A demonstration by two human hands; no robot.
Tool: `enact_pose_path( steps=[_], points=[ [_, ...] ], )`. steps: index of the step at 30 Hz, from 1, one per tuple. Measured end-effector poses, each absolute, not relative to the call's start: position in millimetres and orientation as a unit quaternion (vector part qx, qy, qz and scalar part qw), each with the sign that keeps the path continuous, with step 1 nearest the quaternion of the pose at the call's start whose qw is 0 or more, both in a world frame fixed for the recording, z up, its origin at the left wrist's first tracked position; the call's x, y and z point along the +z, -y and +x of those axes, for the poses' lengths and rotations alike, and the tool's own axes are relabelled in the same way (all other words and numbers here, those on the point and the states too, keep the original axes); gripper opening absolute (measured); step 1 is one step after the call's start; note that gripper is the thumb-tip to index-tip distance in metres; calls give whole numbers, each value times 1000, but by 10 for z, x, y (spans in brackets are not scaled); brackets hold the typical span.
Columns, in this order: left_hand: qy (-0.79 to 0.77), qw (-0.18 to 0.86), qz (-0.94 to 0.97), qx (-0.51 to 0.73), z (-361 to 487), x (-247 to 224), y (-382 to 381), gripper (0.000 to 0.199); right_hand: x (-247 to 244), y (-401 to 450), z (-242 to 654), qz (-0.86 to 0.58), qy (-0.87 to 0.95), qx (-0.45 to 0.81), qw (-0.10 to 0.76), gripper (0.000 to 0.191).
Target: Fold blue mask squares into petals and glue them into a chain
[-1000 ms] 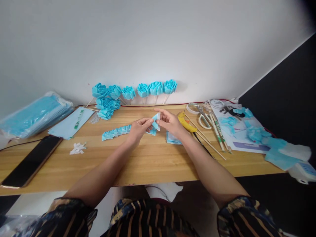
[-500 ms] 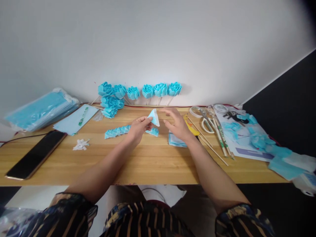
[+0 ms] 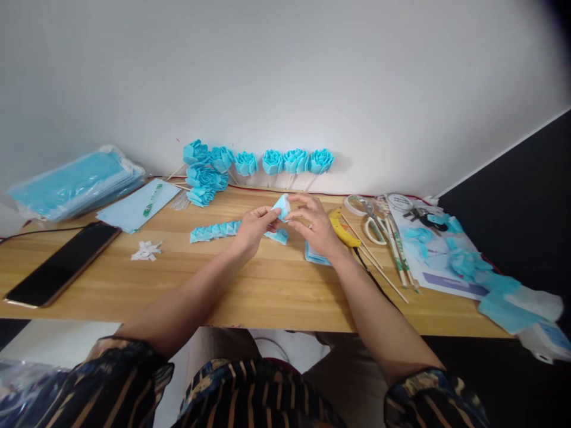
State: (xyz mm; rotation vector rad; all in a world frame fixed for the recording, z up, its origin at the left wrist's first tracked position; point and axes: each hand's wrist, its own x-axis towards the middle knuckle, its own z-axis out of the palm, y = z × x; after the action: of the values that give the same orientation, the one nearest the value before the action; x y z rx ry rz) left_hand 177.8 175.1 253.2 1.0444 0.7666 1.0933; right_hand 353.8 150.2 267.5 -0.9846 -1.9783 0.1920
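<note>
- The right hand, which was held apart from the folded blue piece half a second earlier, had come in to its right edge.
- The left hand was closed in a pinch, its thumb laid over the lower left part of the piece.
- The right hand was partly open with its fingers curved; its fingertips were at the white-edged side, though whether they gripped it could not be told.
- The piece was raised above the middle of the worktop, between the hands.
- Behind the left hand, a row of folded blue pieces lay on the wood, partly covered by that hand, and another folded piece showed just to the hand's right.
- A stack of blue sheets lay below the right hand, partly hidden by it.
- Beside the right wrist were a yellow banana-shaped object and thin wooden sticks, with scissors and a tape roll farther back.
- Blue flowers on pale sticks stood or leaned along the wall.
- Toward the left lay white strips and a dark phone.
</note>
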Motion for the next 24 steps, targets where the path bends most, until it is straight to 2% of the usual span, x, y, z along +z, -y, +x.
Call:
enact_pose_path(
  steps=[7, 14, 24],
  points=[
    [-343, 658, 461, 487, 1782, 2532, -1749, 29, 2603, -1504, 3522, -430, 751, 146, 480, 10],
    [-340, 649, 473, 488, 1795, 2539, -1718, 36, 2493, -1540, 3499, -456, 666, 300, 508, 22],
    [-344, 633, 498, 482, 1802, 2522, -1700, 37, 2490, -1536, 3487, -486, 621, 327, 520, 26]
  ],
)
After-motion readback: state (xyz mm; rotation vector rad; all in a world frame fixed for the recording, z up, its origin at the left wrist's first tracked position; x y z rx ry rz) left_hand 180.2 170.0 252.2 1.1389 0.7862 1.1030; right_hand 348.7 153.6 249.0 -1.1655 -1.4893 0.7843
